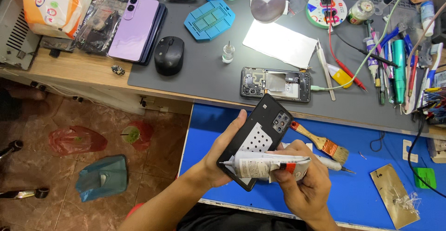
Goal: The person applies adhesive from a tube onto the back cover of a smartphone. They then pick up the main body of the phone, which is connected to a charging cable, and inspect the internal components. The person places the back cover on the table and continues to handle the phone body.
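— Black plastic, that back cover [258, 135]: why is it tilted up off the blue mat [371, 198] like that?

— So its inner face looks at the person. The left hand [222, 159] cups it from below, thumb up along its left edge and the other fingers curled behind, which leaves the rim bare all round. The camera cut-out sits at the upper end, away from the palm.

— And the right hand [302, 184]?

— Closed tight round a squeezed, crumpled glue tube [269, 166], gripped at its rolled end. The tube lies across the lower part of the cover with its thin nozzle at the cover's lower left edge; touching or just short of it, I cannot tell.

— Where is all this over the bench?

— Above the blue mat, near its front edge and nearer its left corner than its right. The opened phone [275, 83] lies flat on the grey mat [204, 73] behind, near that mat's front edge.

— Room to move?

— Open to the left, where the bench ends and tiled floor shows. To the right a brush [321, 142] lies just beside the cover's top corner, with a thin tool's tip showing under it, so a swing that way is cramped. Toward the back, a little oil bottle [228, 53] and a mouse [169, 55] stand well apart from the hands.
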